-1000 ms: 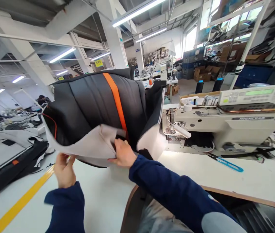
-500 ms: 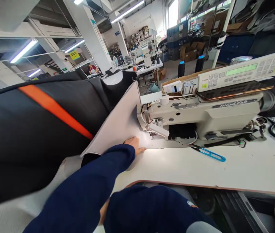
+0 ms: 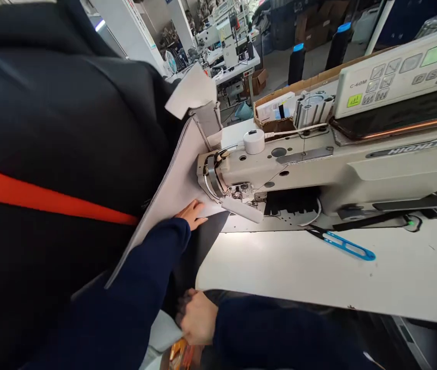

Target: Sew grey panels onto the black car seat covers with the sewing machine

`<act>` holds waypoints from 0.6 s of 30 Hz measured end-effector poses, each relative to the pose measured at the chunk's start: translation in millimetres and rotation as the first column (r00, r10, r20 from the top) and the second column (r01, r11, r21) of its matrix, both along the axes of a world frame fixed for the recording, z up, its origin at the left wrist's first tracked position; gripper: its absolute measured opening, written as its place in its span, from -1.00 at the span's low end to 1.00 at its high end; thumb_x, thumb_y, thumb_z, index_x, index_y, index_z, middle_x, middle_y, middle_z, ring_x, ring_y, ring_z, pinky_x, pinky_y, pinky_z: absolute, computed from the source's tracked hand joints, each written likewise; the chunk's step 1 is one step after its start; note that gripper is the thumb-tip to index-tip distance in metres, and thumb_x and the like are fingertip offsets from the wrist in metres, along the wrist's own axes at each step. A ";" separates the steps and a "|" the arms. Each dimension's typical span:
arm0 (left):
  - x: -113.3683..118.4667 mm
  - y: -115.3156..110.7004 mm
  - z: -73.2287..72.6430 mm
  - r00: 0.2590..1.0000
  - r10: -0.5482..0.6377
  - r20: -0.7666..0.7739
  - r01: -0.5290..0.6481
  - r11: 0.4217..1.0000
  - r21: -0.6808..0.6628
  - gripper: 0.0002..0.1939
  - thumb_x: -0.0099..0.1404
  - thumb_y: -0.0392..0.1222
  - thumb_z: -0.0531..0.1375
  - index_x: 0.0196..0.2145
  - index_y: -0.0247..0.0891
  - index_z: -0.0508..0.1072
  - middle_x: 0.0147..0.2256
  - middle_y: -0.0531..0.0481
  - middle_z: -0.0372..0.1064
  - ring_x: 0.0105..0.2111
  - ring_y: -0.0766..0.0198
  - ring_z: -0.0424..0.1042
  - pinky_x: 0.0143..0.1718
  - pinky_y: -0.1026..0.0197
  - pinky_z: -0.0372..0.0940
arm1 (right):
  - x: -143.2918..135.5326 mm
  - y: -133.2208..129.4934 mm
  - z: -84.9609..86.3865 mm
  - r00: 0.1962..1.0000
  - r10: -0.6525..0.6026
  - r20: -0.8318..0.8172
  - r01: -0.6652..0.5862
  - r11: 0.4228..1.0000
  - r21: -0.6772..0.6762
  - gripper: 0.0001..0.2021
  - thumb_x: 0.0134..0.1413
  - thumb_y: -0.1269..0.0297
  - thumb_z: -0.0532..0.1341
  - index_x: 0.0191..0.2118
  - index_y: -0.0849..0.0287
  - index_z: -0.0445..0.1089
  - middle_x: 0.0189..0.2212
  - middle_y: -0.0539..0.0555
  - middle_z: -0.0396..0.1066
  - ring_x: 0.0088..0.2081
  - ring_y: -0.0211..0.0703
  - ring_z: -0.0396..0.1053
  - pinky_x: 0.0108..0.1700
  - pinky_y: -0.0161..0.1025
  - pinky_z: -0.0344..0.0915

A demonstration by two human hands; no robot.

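My left hand (image 3: 192,214) lies with spread fingers on a pale grey fabric panel (image 3: 172,192), just left of the sewing machine's head (image 3: 212,174). The panel stands up at a slant beside the machine, with black material (image 3: 203,239) showing under its lower edge. Below the table's rounded corner, my right hand (image 3: 198,317) is closed at the edge of the black material; its fingertips are blurred. A large black padded piece with an orange stripe (image 3: 49,201) fills the left side.
Blue thread snips (image 3: 349,245) lie on the white table (image 3: 299,272). A control panel (image 3: 399,72) and a phone (image 3: 403,118) rest on top of the machine. Behind it are a cardboard box (image 3: 259,110) and black thread cones (image 3: 296,64).
My right hand has come into view below the table edge. My left hand and the grey panel have shifted left, and black material now shows under the panel. The view has moved closer.
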State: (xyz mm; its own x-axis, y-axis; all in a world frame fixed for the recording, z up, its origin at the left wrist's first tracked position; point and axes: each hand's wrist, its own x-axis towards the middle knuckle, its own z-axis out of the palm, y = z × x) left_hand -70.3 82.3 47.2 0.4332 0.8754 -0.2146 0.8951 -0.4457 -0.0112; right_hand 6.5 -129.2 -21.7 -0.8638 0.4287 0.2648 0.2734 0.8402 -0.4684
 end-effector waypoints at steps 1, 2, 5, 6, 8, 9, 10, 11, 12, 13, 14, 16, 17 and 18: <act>-2.2 11.3 2.4 1.000 -0.021 0.007 0.021 1.000 -0.003 -0.57 0.22 -0.16 0.17 0.05 -0.19 0.26 0.01 -0.12 0.13 0.01 0.13 0.25 0.11 0.11 0.20 | 10.0 -4.7 0.1 1.000 0.010 -0.012 -0.010 1.000 -0.007 -0.80 0.04 0.41 0.09 -0.51 0.17 0.39 -0.49 0.12 0.45 -0.37 -0.18 0.38 -0.29 -0.21 0.25; -2.9 19.2 4.4 0.999 -0.037 -0.001 0.037 0.999 -0.005 -0.59 0.19 -0.27 0.16 0.02 -0.19 0.28 0.01 -0.11 0.14 0.01 0.14 0.25 0.10 0.14 0.20 | 21.0 -8.7 0.6 0.999 0.029 -0.023 -0.029 1.000 -0.011 -0.82 0.04 0.38 0.09 -0.50 0.15 0.39 -0.47 0.12 0.46 -0.35 -0.16 0.38 -0.26 -0.20 0.25; 2.3 17.0 4.8 0.993 -0.011 -0.117 0.012 1.000 0.015 -0.62 0.14 -0.50 0.03 -0.12 -0.22 0.36 -0.04 -0.10 0.22 -0.03 0.18 0.29 0.02 0.19 0.23 | 54.6 -14.8 4.3 0.991 0.106 -0.079 -0.108 0.994 -0.012 -0.87 0.02 0.28 0.13 -0.46 0.13 0.38 -0.46 0.06 0.46 -0.30 -0.17 0.38 -0.19 -0.21 0.24; 5.6 7.9 2.6 0.985 0.011 -0.172 -0.008 1.000 0.018 -0.64 0.13 -0.52 0.00 -0.17 -0.24 0.37 -0.09 -0.10 0.25 -0.06 0.18 0.30 -0.02 0.18 0.25 | 63.9 -14.4 5.9 0.985 0.141 -0.100 -0.143 0.990 -0.008 -0.87 0.02 0.25 0.14 -0.45 0.14 0.38 -0.46 0.04 0.45 -0.31 -0.19 0.37 -0.18 -0.22 0.24; 13.2 -16.8 -4.1 0.966 0.032 -0.258 -0.033 0.999 -0.002 -0.67 0.14 -0.52 -0.03 -0.22 -0.26 0.36 -0.16 -0.12 0.30 -0.11 0.14 0.34 -0.13 0.16 0.27 | 77.1 -8.7 9.0 0.968 0.219 -0.120 -0.220 0.976 0.005 -0.87 -0.01 0.22 0.16 -0.44 0.15 0.37 -0.49 -0.01 0.44 -0.35 -0.23 0.35 -0.15 -0.22 0.22; 17.1 -29.5 -7.7 0.959 0.029 -0.280 -0.036 0.999 -0.023 -0.69 0.14 -0.51 -0.03 -0.23 -0.27 0.35 -0.18 -0.13 0.31 -0.13 0.13 0.35 -0.17 0.15 0.28 | 80.7 -3.2 10.1 0.962 0.249 -0.112 -0.249 0.969 0.015 -0.87 -0.05 0.21 0.19 -0.43 0.16 0.38 -0.48 -0.02 0.44 -0.35 -0.22 0.35 -0.10 -0.19 0.21; 20.8 -40.6 -10.8 0.956 0.023 -0.291 -0.038 0.998 -0.045 -0.71 0.15 -0.49 -0.03 -0.23 -0.27 0.34 -0.20 -0.13 0.32 -0.15 0.12 0.36 -0.21 0.15 0.28 | 82.4 4.0 10.8 0.959 0.266 -0.100 -0.264 0.964 0.034 -0.84 -0.08 0.20 0.22 -0.39 0.17 0.39 -0.43 0.00 0.45 -0.30 -0.19 0.36 -0.04 -0.13 0.19; 24.2 -49.1 -13.0 0.956 0.019 -0.294 -0.039 0.997 -0.063 -0.72 0.15 -0.48 -0.02 -0.23 -0.27 0.34 -0.21 -0.13 0.32 -0.17 0.12 0.37 -0.24 0.15 0.28 | 82.2 12.6 11.0 0.961 0.264 -0.085 -0.259 0.964 0.062 -0.79 -0.08 0.19 0.23 -0.31 0.19 0.41 -0.33 0.04 0.47 -0.19 -0.13 0.36 0.02 -0.06 0.15; 27.2 -54.8 -14.2 0.955 0.019 -0.295 -0.042 0.996 -0.072 -0.73 0.15 -0.46 -0.02 -0.23 -0.26 0.33 -0.21 -0.12 0.32 -0.19 0.12 0.38 -0.25 0.14 0.28 | 80.3 22.0 10.9 0.971 0.230 -0.072 -0.223 0.970 0.097 -0.71 -0.05 0.19 0.23 -0.19 0.20 0.40 -0.19 0.11 0.46 -0.07 -0.04 0.32 0.07 0.03 0.10; 29.5 -58.0 -14.4 0.955 0.018 -0.296 -0.044 0.996 -0.081 -0.74 0.15 -0.45 -0.01 -0.24 -0.26 0.33 -0.22 -0.12 0.33 -0.21 0.12 0.39 -0.27 0.14 0.28 | 76.9 31.4 10.5 0.984 0.170 -0.060 -0.161 0.978 0.135 -0.65 0.01 0.20 0.20 -0.07 0.22 0.37 -0.06 0.17 0.41 0.04 0.04 0.25 0.08 0.09 0.08; 31.1 -59.3 -13.5 0.955 0.015 -0.295 -0.042 0.995 -0.088 -0.75 0.15 -0.44 -0.01 -0.23 -0.26 0.33 -0.23 -0.11 0.33 -0.23 0.12 0.40 -0.28 0.13 0.28 | 72.5 40.2 10.0 0.994 0.101 -0.049 -0.092 0.981 0.170 -0.62 0.09 0.23 0.16 0.03 0.23 0.32 0.03 0.21 0.35 0.10 0.09 0.19 0.06 0.11 0.08; 32.2 -59.3 -9.3 0.961 -0.018 -0.277 -0.007 0.996 -0.089 -0.71 0.15 -0.44 0.00 -0.19 -0.24 0.32 -0.21 -0.10 0.32 -0.26 0.12 0.40 -0.31 0.12 0.28 | 62.3 53.2 8.6 1.000 -0.012 0.004 0.011 0.975 0.222 -0.67 0.21 0.32 0.05 0.05 0.26 0.32 0.02 0.24 0.35 0.09 0.12 0.20 -0.02 0.08 0.15; 31.6 -59.3 -6.3 0.965 -0.047 -0.260 0.026 0.996 -0.084 -0.67 0.15 -0.44 0.00 -0.14 -0.21 0.31 -0.18 -0.09 0.30 -0.26 0.13 0.39 -0.34 0.13 0.28 | 57.7 56.5 7.7 0.998 -0.039 0.046 0.027 0.971 0.239 -0.70 0.22 0.36 0.02 -0.01 0.29 0.37 -0.05 0.25 0.40 0.04 0.11 0.26 -0.07 0.03 0.18; 30.5 -59.8 -2.8 0.967 -0.082 -0.241 0.065 0.995 -0.078 -0.60 0.15 -0.44 0.00 -0.06 -0.17 0.28 -0.14 -0.08 0.29 -0.25 0.14 0.38 -0.36 0.14 0.27 | 54.5 57.7 6.6 0.995 -0.049 0.085 0.026 0.965 0.260 -0.71 0.22 0.38 0.02 -0.07 0.34 0.41 -0.12 0.27 0.44 -0.01 0.10 0.31 -0.12 -0.01 0.21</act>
